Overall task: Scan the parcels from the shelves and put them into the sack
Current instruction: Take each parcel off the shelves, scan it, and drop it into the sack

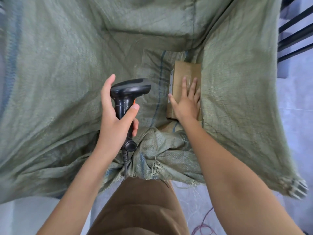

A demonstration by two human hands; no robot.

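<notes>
Pale tiled floor (298, 92) around an open green woven sack (67, 68), spread straight fingers (189, 89) of right hand (186, 106) flat on brown cardboard parcel (183, 77) inside the sack against its right wall, left hand (115, 119), thumb and fingers curled round black barcode scanner (128, 94) handle, left of the parcel above the sack's mouth.

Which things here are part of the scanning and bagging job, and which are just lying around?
Part of the job:
black handheld barcode scanner, in the left hand
brown cardboard parcel, under the right hand
green woven sack

Just lying about:
purple string on the floor
black metal rack
</notes>
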